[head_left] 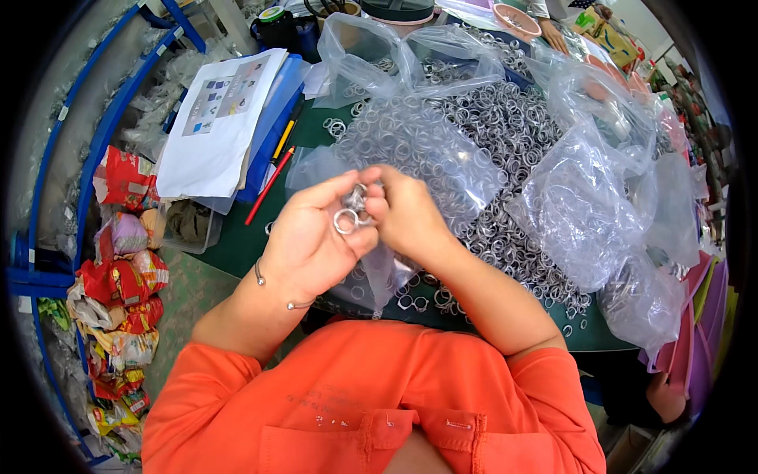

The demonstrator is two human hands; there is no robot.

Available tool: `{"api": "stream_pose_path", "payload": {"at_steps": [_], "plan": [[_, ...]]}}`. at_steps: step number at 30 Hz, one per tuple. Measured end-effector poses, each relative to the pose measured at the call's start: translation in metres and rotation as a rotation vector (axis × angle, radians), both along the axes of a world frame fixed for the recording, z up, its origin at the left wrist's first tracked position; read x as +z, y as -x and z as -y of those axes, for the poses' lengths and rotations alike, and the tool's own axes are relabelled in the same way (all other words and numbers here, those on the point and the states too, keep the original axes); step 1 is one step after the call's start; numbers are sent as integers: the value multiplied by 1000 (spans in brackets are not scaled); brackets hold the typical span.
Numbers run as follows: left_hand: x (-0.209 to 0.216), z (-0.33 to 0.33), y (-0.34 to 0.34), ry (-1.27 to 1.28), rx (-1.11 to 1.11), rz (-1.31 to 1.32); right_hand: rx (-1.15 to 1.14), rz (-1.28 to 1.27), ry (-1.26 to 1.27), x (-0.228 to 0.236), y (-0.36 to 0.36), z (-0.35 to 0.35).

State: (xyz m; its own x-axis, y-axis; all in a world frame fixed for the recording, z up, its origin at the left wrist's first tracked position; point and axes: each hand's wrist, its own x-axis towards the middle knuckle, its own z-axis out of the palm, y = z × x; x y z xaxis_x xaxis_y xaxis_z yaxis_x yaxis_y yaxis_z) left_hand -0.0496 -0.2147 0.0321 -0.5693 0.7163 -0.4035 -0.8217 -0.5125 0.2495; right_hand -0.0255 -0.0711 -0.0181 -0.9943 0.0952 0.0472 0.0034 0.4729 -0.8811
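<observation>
Several silvery metal rings [345, 222] rest in my left hand [308, 233], which is turned palm up with its fingers curled around them. My right hand [412, 212] meets it from the right, its fingers closed at the same small cluster; its fingertips are partly hidden. Both hands are above the near edge of a large heap of loose metal rings [517, 213]. Just beyond them a clear plastic bag [410, 146] lies over part of the heap, with rings showing through it.
On the left of the green table [229, 251] are printed sheets [209, 162] on a blue folder, a red pencil [269, 185] and a yellow pencil [283, 141]. Crumpled clear bags [584, 205] cover the right. Another person's hand [553, 35] shows at the far side. Blue shelving [99, 150] stands left.
</observation>
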Motion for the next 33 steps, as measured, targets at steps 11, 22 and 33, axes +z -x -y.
{"api": "stream_pose_path", "payload": {"at_steps": [11,22,33], "plan": [[6,-15,14,524,86,-654,-224,-68,1039,45,2,-6],[106,-26,54,1304,1164,-2532,-146,-507,890,115,-28,-56],[89,-71,38,642,539,-1729,-416,-694,-556,140,-61,-61]]}}
